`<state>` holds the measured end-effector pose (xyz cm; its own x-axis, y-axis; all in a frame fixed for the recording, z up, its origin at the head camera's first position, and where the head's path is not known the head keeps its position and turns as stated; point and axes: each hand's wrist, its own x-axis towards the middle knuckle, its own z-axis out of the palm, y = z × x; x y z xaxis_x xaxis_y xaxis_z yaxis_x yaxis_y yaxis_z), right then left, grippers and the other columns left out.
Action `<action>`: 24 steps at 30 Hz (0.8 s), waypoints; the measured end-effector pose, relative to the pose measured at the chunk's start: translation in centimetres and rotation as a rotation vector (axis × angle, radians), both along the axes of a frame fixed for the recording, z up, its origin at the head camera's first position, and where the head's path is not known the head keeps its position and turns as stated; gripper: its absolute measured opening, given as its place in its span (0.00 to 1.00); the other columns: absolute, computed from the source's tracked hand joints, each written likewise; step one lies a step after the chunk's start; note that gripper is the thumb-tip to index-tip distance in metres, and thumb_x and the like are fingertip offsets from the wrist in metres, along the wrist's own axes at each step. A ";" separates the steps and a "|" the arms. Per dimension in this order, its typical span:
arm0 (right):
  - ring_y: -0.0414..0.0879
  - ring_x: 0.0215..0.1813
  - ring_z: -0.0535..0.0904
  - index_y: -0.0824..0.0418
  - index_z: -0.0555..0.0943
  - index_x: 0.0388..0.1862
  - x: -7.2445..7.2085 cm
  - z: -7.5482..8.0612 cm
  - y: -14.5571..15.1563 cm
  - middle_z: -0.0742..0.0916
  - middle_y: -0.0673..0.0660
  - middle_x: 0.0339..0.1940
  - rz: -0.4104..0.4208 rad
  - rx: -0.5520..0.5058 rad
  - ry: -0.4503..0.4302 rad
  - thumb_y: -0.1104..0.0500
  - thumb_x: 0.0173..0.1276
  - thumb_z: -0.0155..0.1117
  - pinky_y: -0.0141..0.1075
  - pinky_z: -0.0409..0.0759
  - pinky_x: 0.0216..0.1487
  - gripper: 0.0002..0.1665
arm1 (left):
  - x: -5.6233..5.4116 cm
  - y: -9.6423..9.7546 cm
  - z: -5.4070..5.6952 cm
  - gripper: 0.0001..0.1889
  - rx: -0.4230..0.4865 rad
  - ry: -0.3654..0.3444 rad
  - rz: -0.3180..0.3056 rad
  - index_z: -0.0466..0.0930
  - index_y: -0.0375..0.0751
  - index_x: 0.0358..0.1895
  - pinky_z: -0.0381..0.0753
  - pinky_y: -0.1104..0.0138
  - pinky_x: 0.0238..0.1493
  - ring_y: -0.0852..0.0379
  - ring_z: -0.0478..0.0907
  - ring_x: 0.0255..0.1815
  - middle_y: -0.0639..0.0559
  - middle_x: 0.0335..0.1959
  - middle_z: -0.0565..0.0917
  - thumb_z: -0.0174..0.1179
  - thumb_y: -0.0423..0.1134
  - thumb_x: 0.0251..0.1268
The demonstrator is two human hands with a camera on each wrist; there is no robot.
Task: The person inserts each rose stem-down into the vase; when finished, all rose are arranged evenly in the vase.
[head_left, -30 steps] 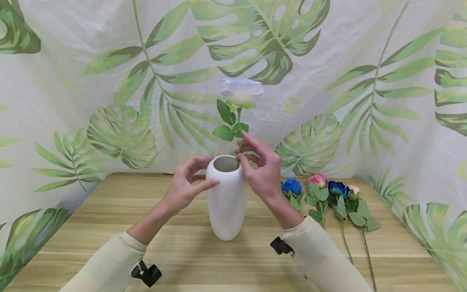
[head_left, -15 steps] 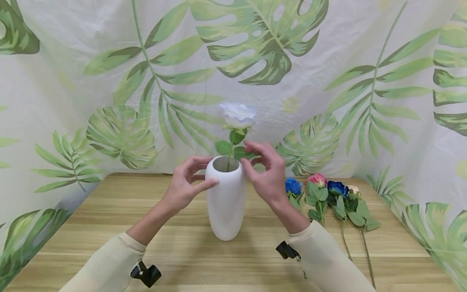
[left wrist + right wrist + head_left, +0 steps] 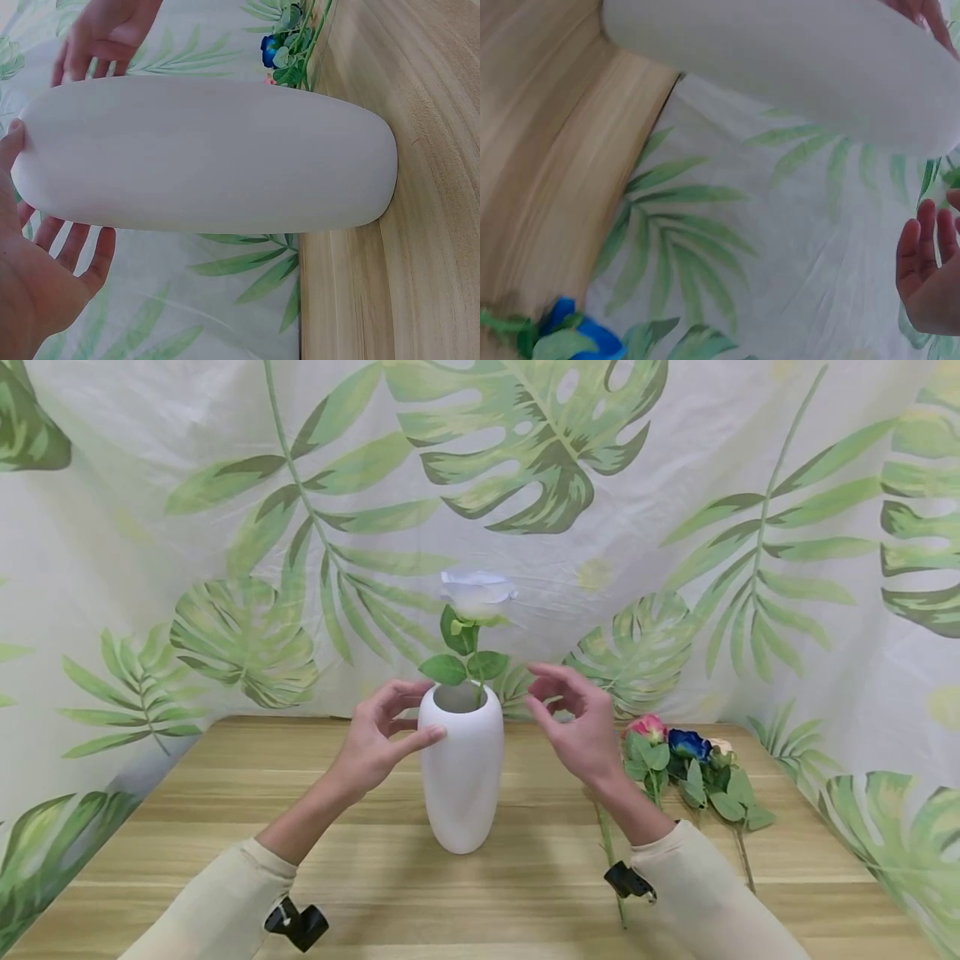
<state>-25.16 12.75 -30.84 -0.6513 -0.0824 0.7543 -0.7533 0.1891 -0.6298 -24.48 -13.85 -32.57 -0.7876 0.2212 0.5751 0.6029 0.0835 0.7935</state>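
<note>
A tall white vase (image 3: 462, 777) stands upright on the wooden table, its mouth facing up. My left hand (image 3: 378, 739) holds it near the rim, thumb on the front and fingers around the far side. In the left wrist view the vase (image 3: 210, 154) fills the middle, its base on the table. One white artificial rose (image 3: 477, 596) stands in the vase, its stem leaning on the right part of the rim and its leaves above the mouth. My right hand (image 3: 577, 718) is in the air right of the vase, fingers loosely bent, holding nothing.
On the table's right side lie a pink rose (image 3: 647, 728), a dark blue rose (image 3: 688, 744) and a pale rose (image 3: 722, 748). A brighter blue rose (image 3: 592, 337) shows in the right wrist view. Behind the table hangs a leaf-patterned cloth (image 3: 525, 552).
The white rose has gone down into the vase and been let go. My right hand has drawn away to the right, while my left hand has stayed on the vase.
</note>
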 end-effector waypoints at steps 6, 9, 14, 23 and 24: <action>0.43 0.37 0.85 0.68 0.85 0.55 -0.4 -1.3 3.3 0.88 0.64 0.37 -0.059 0.130 -0.201 0.74 0.66 0.70 0.30 0.83 0.37 0.19 | -0.1 0.0 0.1 0.24 -0.001 0.006 0.005 0.75 0.25 0.58 0.85 0.65 0.51 0.60 0.81 0.57 0.39 0.59 0.81 0.70 0.21 0.57; 0.46 0.37 0.86 0.67 0.85 0.56 -0.5 -2.3 4.8 0.88 0.61 0.37 -0.087 0.230 -0.291 0.72 0.67 0.70 0.31 0.83 0.37 0.18 | -0.1 -0.1 0.1 0.25 -0.002 0.010 0.005 0.75 0.25 0.59 0.85 0.66 0.50 0.61 0.81 0.56 0.42 0.58 0.81 0.70 0.20 0.57; 0.45 0.32 0.83 0.67 0.85 0.54 -0.3 -4.0 7.0 0.88 0.57 0.34 -0.095 0.418 -0.406 0.69 0.67 0.71 0.32 0.79 0.31 0.16 | -0.2 -0.2 0.2 0.26 -0.012 0.008 -0.001 0.75 0.25 0.60 0.85 0.65 0.51 0.61 0.81 0.57 0.42 0.58 0.81 0.70 0.21 0.57; 0.50 0.32 0.85 0.70 0.85 0.51 0.8 -7.4 9.8 0.88 0.57 0.32 -0.008 0.562 -0.598 0.70 0.67 0.68 0.35 0.81 0.30 0.14 | -0.1 -0.2 0.1 0.26 -0.010 0.002 -0.006 0.74 0.24 0.59 0.85 0.67 0.50 0.60 0.81 0.57 0.36 0.61 0.79 0.70 0.21 0.57; 0.50 0.31 0.85 0.71 0.85 0.51 1.0 -7.6 10.0 0.88 0.57 0.32 -0.007 0.564 -0.617 0.70 0.66 0.68 0.36 0.81 0.29 0.14 | -0.1 -0.1 0.1 0.25 -0.012 0.002 -0.007 0.74 0.24 0.59 0.84 0.67 0.50 0.60 0.81 0.57 0.36 0.61 0.79 0.70 0.21 0.58</action>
<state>-24.14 22.78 -38.47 -0.9359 -0.3351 0.1088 -0.3017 0.6027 -0.7387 -24.62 -13.99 -32.49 -0.7848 0.2337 0.5741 0.6051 0.0886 0.7912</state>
